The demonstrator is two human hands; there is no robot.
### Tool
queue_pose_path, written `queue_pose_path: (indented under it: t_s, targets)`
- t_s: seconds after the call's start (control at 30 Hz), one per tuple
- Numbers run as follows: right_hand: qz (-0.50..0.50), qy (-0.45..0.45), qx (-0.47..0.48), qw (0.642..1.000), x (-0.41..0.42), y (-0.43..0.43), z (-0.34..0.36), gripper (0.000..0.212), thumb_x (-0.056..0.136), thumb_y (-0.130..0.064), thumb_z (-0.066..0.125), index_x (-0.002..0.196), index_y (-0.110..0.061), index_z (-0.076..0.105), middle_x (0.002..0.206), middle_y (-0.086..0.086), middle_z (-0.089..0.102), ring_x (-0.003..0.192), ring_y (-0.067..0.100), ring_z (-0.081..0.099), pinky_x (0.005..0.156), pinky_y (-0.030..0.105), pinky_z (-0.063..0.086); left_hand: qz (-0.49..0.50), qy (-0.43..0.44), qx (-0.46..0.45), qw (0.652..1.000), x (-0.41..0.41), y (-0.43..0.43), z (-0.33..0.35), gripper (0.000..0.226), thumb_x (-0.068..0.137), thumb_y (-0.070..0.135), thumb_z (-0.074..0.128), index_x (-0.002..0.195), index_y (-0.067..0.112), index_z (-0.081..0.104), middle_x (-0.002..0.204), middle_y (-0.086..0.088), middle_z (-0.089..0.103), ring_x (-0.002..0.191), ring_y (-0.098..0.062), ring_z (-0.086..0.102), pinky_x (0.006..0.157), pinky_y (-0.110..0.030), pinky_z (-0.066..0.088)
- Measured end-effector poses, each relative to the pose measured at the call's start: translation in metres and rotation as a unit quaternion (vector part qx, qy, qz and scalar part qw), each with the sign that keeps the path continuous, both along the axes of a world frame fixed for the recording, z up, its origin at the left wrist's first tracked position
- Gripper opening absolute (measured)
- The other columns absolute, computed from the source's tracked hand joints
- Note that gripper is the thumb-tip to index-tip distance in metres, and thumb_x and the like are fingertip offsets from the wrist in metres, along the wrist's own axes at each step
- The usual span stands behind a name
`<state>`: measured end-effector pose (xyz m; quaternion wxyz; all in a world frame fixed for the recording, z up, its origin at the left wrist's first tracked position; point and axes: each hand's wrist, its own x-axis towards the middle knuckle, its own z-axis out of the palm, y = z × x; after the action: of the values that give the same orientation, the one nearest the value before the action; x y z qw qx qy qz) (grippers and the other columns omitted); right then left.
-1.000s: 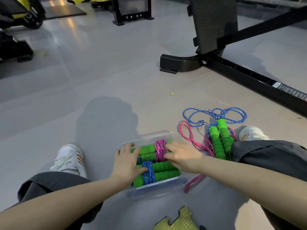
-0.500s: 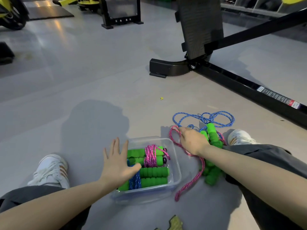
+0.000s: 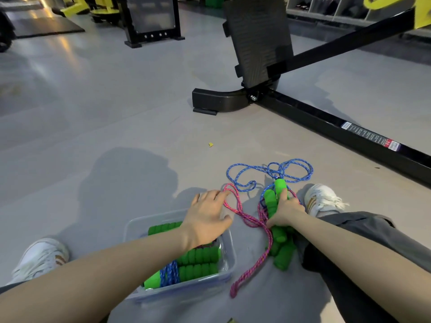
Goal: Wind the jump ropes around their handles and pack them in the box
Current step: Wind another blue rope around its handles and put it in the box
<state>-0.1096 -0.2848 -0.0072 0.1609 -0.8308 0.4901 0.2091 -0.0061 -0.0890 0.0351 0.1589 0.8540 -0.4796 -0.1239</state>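
Handles (image 3: 282, 250): lying on the floor (image 3: 140, 136) right of the box (image 3: 130, 229), long axis running away from the person, beside the right leg.
Right hand (image 3: 285, 210): gripping the handles; the nearer hand.
Left hand (image 3: 207, 215): reaching over the box, fingers spread, touching the pink rope (image 3: 268, 248).
Pink rope: trailing loose between box and handles.
Blue rope (image 3: 268, 170): sprawling unwound beyond the handles.
Box: holding two wound ropes (image 3: 198, 264).

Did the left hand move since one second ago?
Yes. The left hand went from inside the clear plastic box to beyond its far right corner, reaching the loose pink rope.
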Motion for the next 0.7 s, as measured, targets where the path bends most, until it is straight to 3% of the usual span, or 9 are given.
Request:
queue_pose_path:
  t_s: [0.1, 0.17, 0.2, 0.27, 0.4, 0.47, 0.53, 0.63, 0.7]
  targets:
    - [-0.091, -0.081, 0.044, 0.992, 0.004, 0.005, 0.008, 0.114, 0.063, -0.034, 0.078, 0.145, -0.004, 0.004, 0.131, 0.018, 0.045, 0.123, 0.033, 0.045, 0.098, 0.038, 0.044, 0.007, 0.019, 0.006, 1.0, 0.012, 0.0, 0.002, 0.061, 0.085, 0.043, 0.041, 0.141, 0.019, 0.035, 0.139, -0.003, 0.045, 0.13, -0.02, 0.036, 0.108, -0.027, 0.02]
    - [-0.168, -0.168, 0.095, 0.967, 0.016, 0.011, 0.017, 0.08, 0.065, -0.022, 0.077, 0.127, -0.001, 0.031, 0.095, 0.01, 0.054, 0.097, 0.027, 0.054, 0.075, 0.032, 0.049, 0.028, 0.052, -0.011, 0.998, 0.019, -0.004, 0.005, 0.072, 0.078, 0.052, 0.034, 0.141, 0.016, 0.037, 0.139, -0.007, 0.046, 0.131, -0.022, 0.038, 0.109, -0.028, 0.025]
    - [-0.209, -0.215, 0.125, 0.946, 0.023, 0.016, 0.026, 0.074, 0.06, -0.02, 0.078, 0.119, -0.002, 0.037, 0.087, 0.01, 0.053, 0.089, 0.027, 0.055, 0.067, 0.031, 0.049, 0.049, 0.07, -0.029, 0.996, 0.023, -0.006, 0.006, 0.069, 0.081, 0.051, 0.038, 0.14, 0.015, 0.038, 0.14, -0.008, 0.046, 0.131, -0.023, 0.039, 0.109, -0.03, 0.028]
    - [-0.263, -0.284, 0.185, 0.903, 0.035, 0.02, 0.039, 0.087, 0.04, -0.025, 0.078, 0.116, -0.007, 0.039, 0.097, 0.015, 0.057, 0.086, 0.03, 0.06, 0.064, 0.036, 0.056, 0.105, 0.125, -0.084, 0.983, 0.029, -0.013, 0.012, 0.052, 0.091, 0.038, 0.051, 0.136, 0.013, 0.045, 0.136, -0.01, 0.05, 0.127, -0.024, 0.045, 0.107, -0.032, 0.034]
    - [-0.249, -0.446, 0.265, 0.818, 0.064, 0.047, 0.085, 0.07, 0.051, -0.019, 0.071, 0.115, -0.006, 0.047, 0.088, 0.013, 0.055, 0.058, 0.022, 0.053, 0.041, 0.021, 0.045, 0.19, 0.299, -0.158, 0.922, 0.036, -0.031, 0.047, 0.026, 0.094, 0.035, 0.051, 0.104, 0.014, 0.062, 0.102, -0.004, 0.063, 0.1, -0.019, 0.057, 0.09, -0.031, 0.043]
    - [-0.168, -0.488, 0.266, 0.814, 0.08, 0.066, 0.109, 0.078, 0.041, -0.028, 0.07, 0.115, -0.01, 0.05, 0.089, 0.007, 0.061, 0.067, 0.021, 0.06, 0.049, 0.027, 0.053, 0.22, 0.446, -0.182, 0.849, 0.037, -0.037, 0.074, 0.025, 0.095, 0.041, 0.046, 0.093, 0.019, 0.058, 0.087, -0.001, 0.06, 0.091, -0.018, 0.057, 0.088, -0.036, 0.046]
    - [-0.096, -0.506, 0.27, 0.813, 0.09, 0.085, 0.129, 0.071, 0.048, -0.026, 0.074, 0.112, -0.019, 0.045, 0.099, 0.002, 0.065, 0.088, 0.021, 0.066, 0.076, 0.04, 0.058, 0.24, 0.537, -0.216, 0.779, 0.043, -0.039, 0.095, 0.024, 0.094, 0.042, 0.047, 0.089, 0.021, 0.058, 0.081, 0.001, 0.061, 0.082, -0.017, 0.059, 0.082, -0.036, 0.05]
    - [0.006, -0.54, 0.289, 0.79, 0.1, 0.1, 0.15, 0.067, 0.062, -0.016, 0.076, 0.119, -0.023, 0.041, 0.109, 0.002, 0.066, 0.1, 0.018, 0.065, 0.088, 0.041, 0.054, 0.228, 0.579, -0.272, 0.734, 0.06, -0.03, 0.114, 0.02, 0.094, 0.032, 0.049, 0.092, 0.019, 0.064, 0.08, -0.001, 0.069, 0.08, -0.019, 0.063, 0.085, -0.04, 0.05]
    - [0.059, -0.556, 0.327, 0.762, 0.103, 0.106, 0.163, 0.055, 0.078, -0.017, 0.069, 0.124, -0.028, 0.042, 0.109, 0.0, 0.065, 0.093, 0.015, 0.065, 0.078, 0.034, 0.055, 0.217, 0.591, -0.305, 0.715, 0.074, -0.019, 0.127, 0.023, 0.097, 0.029, 0.044, 0.095, 0.017, 0.063, 0.075, -0.002, 0.07, 0.076, -0.019, 0.064, 0.075, -0.036, 0.053]
